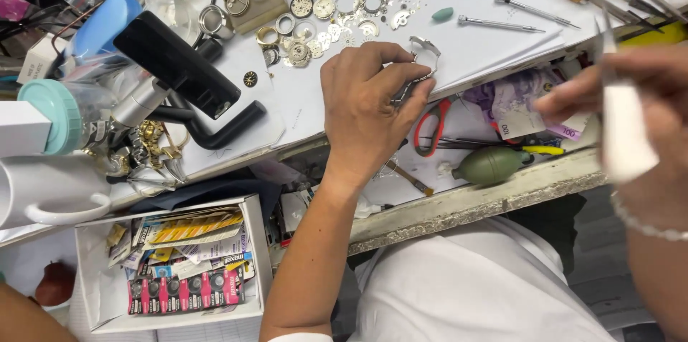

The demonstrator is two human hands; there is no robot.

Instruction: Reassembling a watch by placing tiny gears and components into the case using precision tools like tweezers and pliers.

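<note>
A silver metal watch case with bracelet lugs (421, 63) sits pinched in the left hand (365, 109), above the red-handled scissors (432, 127). The right hand (638, 113), blurred, grips a white flat tool (623, 127), right of the scissors.

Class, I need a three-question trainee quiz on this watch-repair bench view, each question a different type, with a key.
1. True or false: the left hand holds a metal watch case.
2. The red-handled scissors lie: A) beside the left hand, B) inside the box of batteries.
3. What colour is the rubber dust blower?

Key: 1 true; 2 A; 3 green. The right hand is blurred, gripping something white.
</note>
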